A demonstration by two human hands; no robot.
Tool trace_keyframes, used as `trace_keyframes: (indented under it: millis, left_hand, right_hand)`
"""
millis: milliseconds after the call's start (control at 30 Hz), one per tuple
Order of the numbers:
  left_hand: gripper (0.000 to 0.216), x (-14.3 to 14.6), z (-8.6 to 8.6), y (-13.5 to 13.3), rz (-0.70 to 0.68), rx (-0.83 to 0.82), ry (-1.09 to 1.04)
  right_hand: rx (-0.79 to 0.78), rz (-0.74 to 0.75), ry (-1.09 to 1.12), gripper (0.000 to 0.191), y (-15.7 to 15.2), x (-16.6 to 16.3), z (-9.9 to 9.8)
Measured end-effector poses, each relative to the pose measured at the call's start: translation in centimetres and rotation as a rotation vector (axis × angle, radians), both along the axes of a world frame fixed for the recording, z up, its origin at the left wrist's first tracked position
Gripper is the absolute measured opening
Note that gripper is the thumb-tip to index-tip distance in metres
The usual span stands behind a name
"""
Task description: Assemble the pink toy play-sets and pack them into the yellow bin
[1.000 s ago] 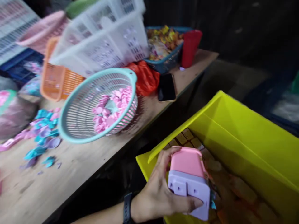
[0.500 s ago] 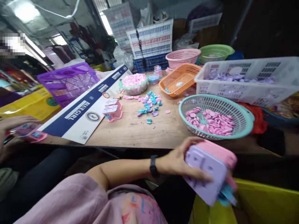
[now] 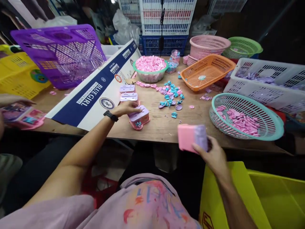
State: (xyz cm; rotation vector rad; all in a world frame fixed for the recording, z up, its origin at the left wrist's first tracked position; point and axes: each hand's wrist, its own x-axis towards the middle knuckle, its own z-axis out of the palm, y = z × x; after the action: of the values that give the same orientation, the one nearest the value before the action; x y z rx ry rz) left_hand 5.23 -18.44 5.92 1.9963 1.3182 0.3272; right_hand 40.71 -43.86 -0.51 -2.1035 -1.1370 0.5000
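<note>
My right hand [image 3: 212, 156] grips a pink and lilac plastic toy block [image 3: 192, 137], held just in front of the wooden table's near edge [image 3: 166, 135]. My left hand [image 3: 126, 109], with a black watch on the wrist, reaches over the table. Its fingers rest on a pink and lilac toy piece [image 3: 139, 117] lying on the wood. Two more lilac pieces [image 3: 128, 93] lie just behind it, beside a white and blue cardboard sheet [image 3: 95, 95].
A teal basket of pink discs [image 3: 247, 117], an orange basket [image 3: 207, 71], a white crate [image 3: 264, 86], a green bowl of pink parts [image 3: 150, 68] and loose teal and lilac bits [image 3: 170, 97] fill the table. A yellow bin [image 3: 262, 194] stands at lower right. Another person's hand [image 3: 14, 109] holds a toy at left.
The view swung from the yellow bin to the table. The toy block went from my left hand to my right, and my left hand reached out onto a piece on the table.
</note>
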Motion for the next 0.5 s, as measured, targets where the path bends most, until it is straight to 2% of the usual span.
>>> trace_keyframes:
  millis: [100,167,233,333,433,500]
  left_hand:
    - [0.072,-0.6,-1.1,-0.9,-0.083,0.233,0.001]
    - [0.077,-0.8,-2.0,-1.9,-0.176,0.332,0.091]
    - [0.073,-1.5,-2.8,-2.6,-0.218,0.401,0.184]
    - [0.066,-3.3,-3.5,-2.4,-0.153,0.471,0.244]
    - [0.066,-5.5,-4.0,-0.6,-0.091,0.422,0.277]
    - [0.068,-6.8,-4.2,1.0,-0.121,0.368,0.295]
  right_hand:
    - [0.119,0.111,-0.165,0.08,5.9,-5.9,-0.2]
    - [0.198,0.207,-0.208,0.082,8.2,-8.6,0.0]
    - [0.206,0.31,-0.114,0.083,8.8,-10.0,0.2]
    - [0.126,0.392,0.088,0.082,8.1,-11.0,-0.1]
    - [0.047,0.465,0.176,0.082,7.8,-12.3,-1.5]
    - [0.048,0.546,0.263,0.089,8.2,-14.2,-2.5]
